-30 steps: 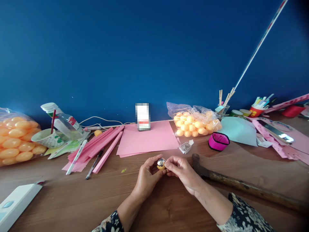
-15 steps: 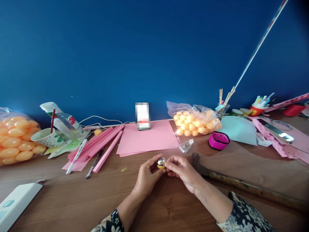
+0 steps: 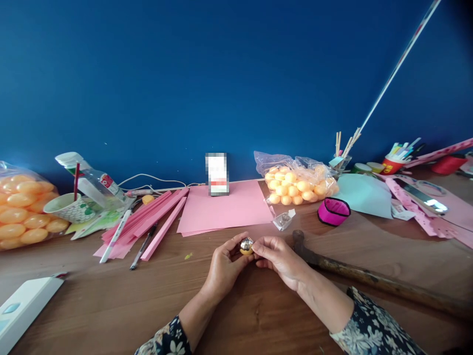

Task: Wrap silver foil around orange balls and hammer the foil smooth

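A small shiny metallic ball (image 3: 246,245), mirror-like on top and golden below, is held just above the wooden table. My left hand (image 3: 225,266) is closed around its left side, with the thumb below and the index finger over the top. At the ball's right edge, the thumb and index finger of my right hand (image 3: 277,259) pinch together against it; the other fingers curl under. Part of the ball is covered by my fingers. To the right of my right hand lies a hammer (image 3: 354,277) with a worn wooden handle. Beyond the hands sits a small crumpled clear wrapper (image 3: 283,220).
Pink paper sheets (image 3: 218,212) lie ahead, with pink strips (image 3: 148,217) and pens to their left. Bags of orange balls (image 3: 288,185) stand on both sides. A magenta band (image 3: 333,212), blue paper (image 3: 365,195) and phone (image 3: 424,195) are right; a white box (image 3: 31,308) lies left.
The view has shifted very slightly. Both hands stay at the shiny ball in nearly the same grip, with only tiny finger movement.
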The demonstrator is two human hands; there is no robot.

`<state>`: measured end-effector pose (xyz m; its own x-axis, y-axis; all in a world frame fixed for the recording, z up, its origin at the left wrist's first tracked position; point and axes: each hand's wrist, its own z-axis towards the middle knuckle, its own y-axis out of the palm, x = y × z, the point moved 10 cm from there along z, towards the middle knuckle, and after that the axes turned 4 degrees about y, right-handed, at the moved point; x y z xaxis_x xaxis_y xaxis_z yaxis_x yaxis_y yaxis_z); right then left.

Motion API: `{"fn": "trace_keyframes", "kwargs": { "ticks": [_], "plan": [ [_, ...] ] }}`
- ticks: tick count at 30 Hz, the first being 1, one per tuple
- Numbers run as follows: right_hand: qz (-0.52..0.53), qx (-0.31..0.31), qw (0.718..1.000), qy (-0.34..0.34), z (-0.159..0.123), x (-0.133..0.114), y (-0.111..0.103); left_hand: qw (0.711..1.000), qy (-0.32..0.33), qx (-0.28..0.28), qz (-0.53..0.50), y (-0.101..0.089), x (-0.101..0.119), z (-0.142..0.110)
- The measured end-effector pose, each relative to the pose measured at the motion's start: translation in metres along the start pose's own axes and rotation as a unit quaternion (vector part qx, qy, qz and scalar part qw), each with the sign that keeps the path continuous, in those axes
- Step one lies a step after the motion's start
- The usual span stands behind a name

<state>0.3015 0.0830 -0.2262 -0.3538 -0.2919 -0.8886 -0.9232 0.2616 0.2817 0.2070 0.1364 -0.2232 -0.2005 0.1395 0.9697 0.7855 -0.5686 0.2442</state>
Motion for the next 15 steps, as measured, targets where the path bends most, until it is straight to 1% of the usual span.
{"fn": "trace_keyframes", "kwargs": {
  "ticks": [5,15],
  "plan": [
    [-0.003,-0.019,1.0,0.001,0.0001,0.0002,0.0033,1.0,0.006,0.0,0.002,-0.0003,0.001,0.0001],
    [0.0,-0.025,1.0,0.005,0.0006,0.002,0.0027,1.0,0.012,-0.005,0.0,-0.0011,-0.0006,-0.0007]
  ]
}}
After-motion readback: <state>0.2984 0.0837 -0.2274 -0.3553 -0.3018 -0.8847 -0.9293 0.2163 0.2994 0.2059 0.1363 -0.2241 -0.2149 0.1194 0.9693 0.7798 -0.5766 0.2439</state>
